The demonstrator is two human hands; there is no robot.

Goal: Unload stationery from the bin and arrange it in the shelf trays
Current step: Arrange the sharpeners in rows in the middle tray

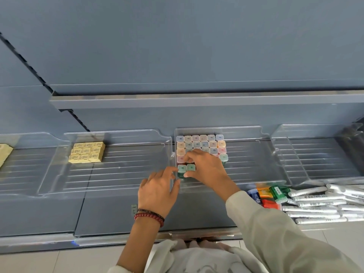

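A clear shelf tray (246, 170) holds several small capped stationery tubes (201, 144) standing upright in rows, their caps in pastel colours. At the front of the rows stand two green-capped tubes (186, 168). My right hand (204, 168) pinches them, thumb in front and fingers behind. My left hand (157, 191) is just left of the tray wall, fingers loosely spread, one fingertip touching the left green cap. The bin is out of view.
A second clear tray (118, 170) to the left holds yellow eraser blocks (86, 152). Another clear tray (323, 158) stands on the right. Loose coloured tubes (267, 195) and white wrapped sticks (323, 201) lie on the shelf at lower right. The shelf's front edge (59, 241) runs below.
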